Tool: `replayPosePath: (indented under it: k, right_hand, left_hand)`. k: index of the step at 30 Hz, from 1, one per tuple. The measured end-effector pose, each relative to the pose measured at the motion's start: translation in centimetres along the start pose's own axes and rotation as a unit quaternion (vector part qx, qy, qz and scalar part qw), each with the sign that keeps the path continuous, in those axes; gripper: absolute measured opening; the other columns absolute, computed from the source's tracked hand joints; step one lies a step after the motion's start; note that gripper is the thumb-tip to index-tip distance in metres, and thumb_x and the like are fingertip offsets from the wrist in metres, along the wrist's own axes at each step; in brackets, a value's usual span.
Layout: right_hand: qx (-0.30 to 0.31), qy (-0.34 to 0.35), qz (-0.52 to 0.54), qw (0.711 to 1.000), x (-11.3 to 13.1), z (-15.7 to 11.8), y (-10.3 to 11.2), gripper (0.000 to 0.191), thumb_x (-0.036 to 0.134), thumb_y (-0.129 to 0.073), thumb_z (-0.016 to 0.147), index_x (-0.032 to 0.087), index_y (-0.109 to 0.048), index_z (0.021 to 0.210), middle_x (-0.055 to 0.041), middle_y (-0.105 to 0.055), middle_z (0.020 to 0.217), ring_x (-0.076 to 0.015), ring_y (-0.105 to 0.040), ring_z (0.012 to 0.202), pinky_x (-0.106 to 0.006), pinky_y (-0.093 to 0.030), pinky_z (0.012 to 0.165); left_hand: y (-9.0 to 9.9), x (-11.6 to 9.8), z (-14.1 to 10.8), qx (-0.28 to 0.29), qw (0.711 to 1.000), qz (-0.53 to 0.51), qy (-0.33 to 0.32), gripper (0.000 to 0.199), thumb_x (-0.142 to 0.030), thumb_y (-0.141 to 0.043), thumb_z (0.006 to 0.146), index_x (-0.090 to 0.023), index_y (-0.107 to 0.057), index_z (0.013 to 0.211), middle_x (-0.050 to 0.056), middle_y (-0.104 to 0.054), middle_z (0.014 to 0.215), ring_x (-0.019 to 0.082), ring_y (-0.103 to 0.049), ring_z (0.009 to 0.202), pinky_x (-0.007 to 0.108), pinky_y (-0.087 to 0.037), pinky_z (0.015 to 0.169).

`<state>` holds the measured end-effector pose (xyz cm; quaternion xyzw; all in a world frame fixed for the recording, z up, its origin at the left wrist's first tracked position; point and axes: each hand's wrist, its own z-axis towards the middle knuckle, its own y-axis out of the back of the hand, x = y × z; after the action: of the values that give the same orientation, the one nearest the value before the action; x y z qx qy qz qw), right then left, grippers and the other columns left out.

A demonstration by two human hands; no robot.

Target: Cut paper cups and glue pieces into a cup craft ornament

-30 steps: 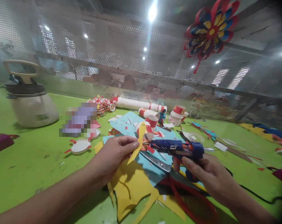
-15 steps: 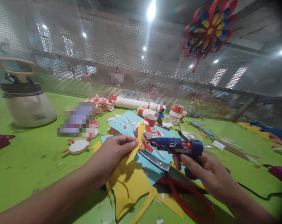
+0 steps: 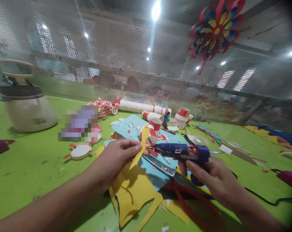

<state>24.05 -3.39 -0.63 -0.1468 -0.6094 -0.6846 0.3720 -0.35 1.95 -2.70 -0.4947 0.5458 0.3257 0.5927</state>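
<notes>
Between the thumb and fingers of my left hand (image 3: pixel 123 156) is a slim yellow paper cutout (image 3: pixel 144 138) with two small dots near its rounded top and a pointed lower end. My right hand (image 3: pixel 213 175) grips a dark blue glue gun (image 3: pixel 182 152), a clear glue stick poking out of its back. The nozzle points left and sits at the cutout's edge; whether it touches I cannot tell. Below the glue gun lie red-handled scissors (image 3: pixel 161 167), on light blue paper (image 3: pixel 157 180). Yellow paper scraps (image 3: pixel 133 193) spread under my hands.
Paper cups (image 3: pixel 156 125) and a long white tube (image 3: pixel 141 106) stand or lie behind. At left are a spray bottle (image 3: pixel 29 109), a blurred purple item (image 3: pixel 80 124) and a paper disc with red strips (image 3: pixel 80 150). A black cord (image 3: pixel 262 198) runs right. A paper flower (image 3: pixel 217 30) hangs above.
Almost nothing differs. The whole view has shifted very slightly; both hands keep the yellow cutout and the glue gun in nearly the same places.
</notes>
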Motion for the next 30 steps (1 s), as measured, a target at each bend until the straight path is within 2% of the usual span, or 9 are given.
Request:
replayPosePath:
  k: [9,14,16,20,22,24,25,27,30]
  right_hand:
    - [0.023,0.001,0.008,1.000,-0.1,0.0,-0.1,0.039,0.046,-0.041,0.090,0.018,-0.054,0.067,0.0025,-0.043,0.060,-0.0095,-0.037,0.051,-0.023,-0.031,0.046]
    - [0.017,0.013,0.000,1.000,-0.2,-0.1,0.3,0.034,0.044,-0.044,0.089,0.018,-0.058,0.072,0.0012,-0.048,0.063,-0.0104,-0.041,0.053,-0.023,-0.033,0.047]
    - [-0.023,0.016,-0.015,0.999,-0.6,0.1,0.8,0.034,0.044,-0.045,0.089,0.018,-0.059,0.073,-0.0003,-0.052,0.065,-0.0116,-0.045,0.055,-0.024,-0.036,0.049]
    - [-0.166,-0.021,-0.104,0.980,-2.3,1.3,1.7,0.039,0.049,-0.047,0.085,0.015,-0.064,0.077,-0.0054,-0.062,0.068,-0.0176,-0.054,0.061,-0.028,-0.041,0.054]
    - [-0.184,-0.040,-0.183,0.965,-3.4,2.1,1.8,0.039,0.049,-0.047,0.085,0.013,-0.064,0.082,-0.0059,-0.061,0.067,-0.0185,-0.054,0.058,-0.029,-0.041,0.052]
    - [-0.160,-0.017,-0.238,0.958,-4.5,2.9,1.6,0.033,0.039,-0.047,0.086,0.013,-0.062,0.099,-0.0090,-0.065,0.084,-0.0211,-0.057,0.072,-0.032,-0.044,0.064]
    - [-0.126,-0.003,-0.263,0.957,-5.1,3.2,1.3,0.032,0.034,-0.048,0.086,0.012,-0.060,0.106,-0.0112,-0.064,0.094,-0.0226,-0.057,0.082,-0.034,-0.045,0.072]
    - [-0.094,-0.002,-0.279,0.956,-6.2,3.8,0.6,0.032,0.025,-0.055,0.079,0.012,-0.061,0.107,-0.0129,-0.063,0.097,-0.0248,-0.055,0.090,-0.037,-0.043,0.081]
    - [-0.078,-0.010,-0.286,0.955,-7.5,4.3,0.0,0.039,0.016,-0.060,0.070,0.013,-0.063,0.109,-0.0131,-0.061,0.098,-0.0260,-0.054,0.094,-0.038,-0.042,0.086]
  left_hand:
    - [0.0,-0.2,0.1,-0.009,0.999,-0.025,0.016,0.019,-0.030,-0.073,0.067,-0.016,-0.068,0.079,0.003,-0.063,0.073,0.016,-0.057,0.074,0.025,-0.042,0.065]
    - [0.2,-0.5,0.3,-0.018,0.998,-0.056,0.022,0.019,-0.029,-0.074,0.067,-0.017,-0.066,0.079,0.003,-0.066,0.074,0.014,-0.058,0.070,0.025,-0.044,0.066]
    - [0.3,-0.6,0.3,-0.027,0.998,-0.052,0.018,0.020,-0.030,-0.074,0.066,-0.017,-0.066,0.079,0.003,-0.066,0.074,0.015,-0.059,0.072,0.026,-0.044,0.068]
    - [0.4,-0.6,0.2,-0.043,0.998,-0.044,0.021,0.022,-0.031,-0.075,0.065,-0.017,-0.067,0.079,0.003,-0.066,0.076,0.015,-0.059,0.071,0.028,-0.044,0.069]
    - [0.3,-0.5,0.2,-0.036,0.999,-0.031,0.010,0.022,-0.031,-0.074,0.066,-0.017,-0.068,0.081,0.003,-0.066,0.077,0.014,-0.058,0.072,0.026,-0.043,0.069]
    - [0.2,-0.5,0.1,-0.027,0.999,-0.021,-0.002,0.021,-0.031,-0.074,0.066,-0.017,-0.069,0.081,0.003,-0.067,0.078,0.013,-0.057,0.071,0.024,-0.042,0.067]
    - [0.2,-0.4,0.0,-0.024,1.000,-0.019,-0.005,0.021,-0.030,-0.074,0.065,-0.017,-0.070,0.081,0.003,-0.067,0.078,0.013,-0.057,0.070,0.023,-0.042,0.065]
    - [0.0,-0.4,-0.1,-0.020,1.000,-0.021,-0.005,0.021,-0.030,-0.075,0.064,-0.017,-0.070,0.079,0.003,-0.067,0.078,0.013,-0.056,0.070,0.023,-0.042,0.065]
    - [-0.1,-0.5,-0.3,0.001,1.000,-0.027,-0.002,0.020,-0.032,-0.075,0.064,-0.017,-0.069,0.077,0.003,-0.068,0.078,0.014,-0.058,0.073,0.026,-0.043,0.069]
